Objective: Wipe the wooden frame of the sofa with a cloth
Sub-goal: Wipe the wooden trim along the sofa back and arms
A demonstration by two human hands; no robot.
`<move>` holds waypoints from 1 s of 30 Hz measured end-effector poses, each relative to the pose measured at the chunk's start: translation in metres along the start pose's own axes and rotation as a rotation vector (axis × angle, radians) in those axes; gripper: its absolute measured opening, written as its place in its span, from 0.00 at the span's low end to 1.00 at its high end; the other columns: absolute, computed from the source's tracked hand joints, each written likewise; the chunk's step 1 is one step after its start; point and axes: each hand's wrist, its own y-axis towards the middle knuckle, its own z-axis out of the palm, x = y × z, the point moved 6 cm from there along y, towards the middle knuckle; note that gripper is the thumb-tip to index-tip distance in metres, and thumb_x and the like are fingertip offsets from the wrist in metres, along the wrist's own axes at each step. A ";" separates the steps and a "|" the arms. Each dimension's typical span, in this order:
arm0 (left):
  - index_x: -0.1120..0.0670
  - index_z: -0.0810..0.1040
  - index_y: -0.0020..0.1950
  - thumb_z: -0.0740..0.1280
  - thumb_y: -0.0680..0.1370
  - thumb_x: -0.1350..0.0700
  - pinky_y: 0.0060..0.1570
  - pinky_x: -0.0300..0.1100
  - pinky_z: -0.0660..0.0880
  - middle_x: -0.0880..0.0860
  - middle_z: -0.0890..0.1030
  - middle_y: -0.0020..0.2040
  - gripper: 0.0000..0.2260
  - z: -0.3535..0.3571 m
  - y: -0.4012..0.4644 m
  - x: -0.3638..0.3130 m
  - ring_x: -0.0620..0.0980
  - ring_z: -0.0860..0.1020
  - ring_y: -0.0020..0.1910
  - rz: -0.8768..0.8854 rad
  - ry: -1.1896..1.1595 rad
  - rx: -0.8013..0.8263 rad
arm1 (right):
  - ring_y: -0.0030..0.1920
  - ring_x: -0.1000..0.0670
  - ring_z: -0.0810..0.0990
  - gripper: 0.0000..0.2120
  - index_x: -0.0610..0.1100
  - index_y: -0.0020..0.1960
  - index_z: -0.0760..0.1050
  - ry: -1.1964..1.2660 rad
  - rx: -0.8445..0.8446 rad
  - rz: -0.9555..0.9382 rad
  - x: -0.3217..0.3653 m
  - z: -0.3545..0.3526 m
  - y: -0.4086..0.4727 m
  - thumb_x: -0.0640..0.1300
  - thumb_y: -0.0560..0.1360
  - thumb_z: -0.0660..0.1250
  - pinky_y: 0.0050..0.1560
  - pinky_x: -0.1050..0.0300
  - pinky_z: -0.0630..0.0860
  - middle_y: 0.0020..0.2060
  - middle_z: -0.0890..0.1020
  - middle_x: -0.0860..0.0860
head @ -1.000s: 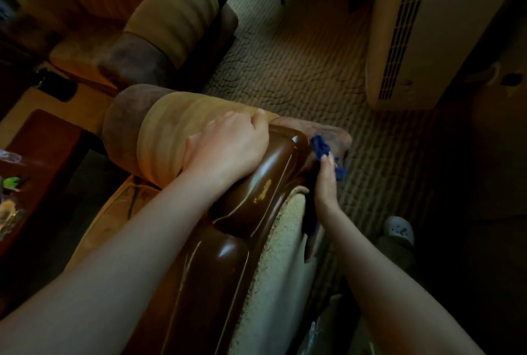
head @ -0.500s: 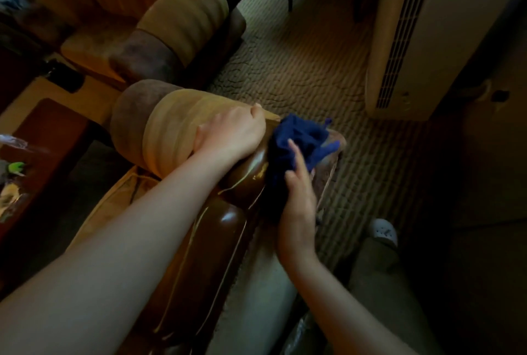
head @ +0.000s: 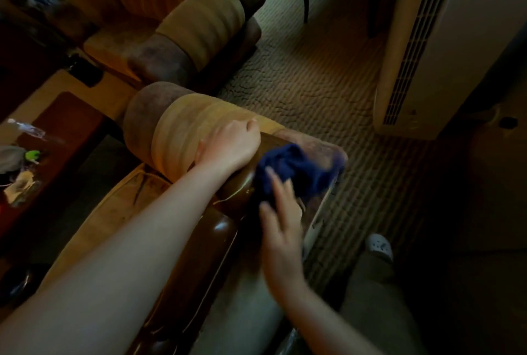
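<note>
The sofa's glossy dark brown wooden frame (head: 199,263) runs from the bottom centre up to the corner of the backrest. A dark blue cloth (head: 296,172) lies bunched on the top corner of the frame. My right hand (head: 281,229) presses on the cloth's near edge, fingers spread and blurred by motion. My left hand (head: 228,146) rests curled on the frame's top end, against the tan and brown armrest roll (head: 174,135). The frame under the cloth is hidden.
A second armchair (head: 196,26) stands behind the armrest. A white upright appliance (head: 427,49) stands on the carpet at the right. A dark wooden table (head: 57,138) with small items is at the left. My shoe (head: 379,246) is on the carpet at lower right.
My right hand brought the cloth up from the frame's outer side onto the top corner, and the cloth spread out there. The left hand stayed on the frame's end.
</note>
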 end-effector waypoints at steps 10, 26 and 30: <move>0.50 0.82 0.45 0.53 0.81 0.54 0.31 0.21 0.66 0.48 0.76 0.38 0.17 -0.036 -0.020 0.027 0.30 0.72 0.29 -0.095 -0.741 -0.453 | 0.64 0.50 0.73 0.17 0.39 0.57 0.78 -0.204 0.070 0.033 0.002 -0.016 0.121 0.40 0.74 0.57 0.69 0.51 0.64 0.59 0.79 0.45; 0.58 0.78 0.55 0.49 0.83 0.50 0.51 0.47 0.66 0.58 0.78 0.50 0.20 -0.026 -0.095 0.087 0.56 0.74 0.49 -0.526 -0.343 -0.445 | 0.57 0.54 0.76 0.16 0.49 0.63 0.76 -0.666 0.656 -0.083 0.047 0.021 0.129 0.45 0.77 0.60 0.55 0.68 0.67 0.57 0.81 0.49; 0.57 0.79 0.51 0.50 0.82 0.51 0.48 0.44 0.65 0.53 0.77 0.46 0.19 -0.031 -0.100 0.092 0.53 0.74 0.47 -0.544 -0.537 -0.596 | 0.63 0.52 0.74 0.17 0.43 0.56 0.81 -0.623 0.746 -0.348 0.070 0.005 0.060 0.41 0.70 0.63 0.67 0.51 0.64 0.56 0.81 0.46</move>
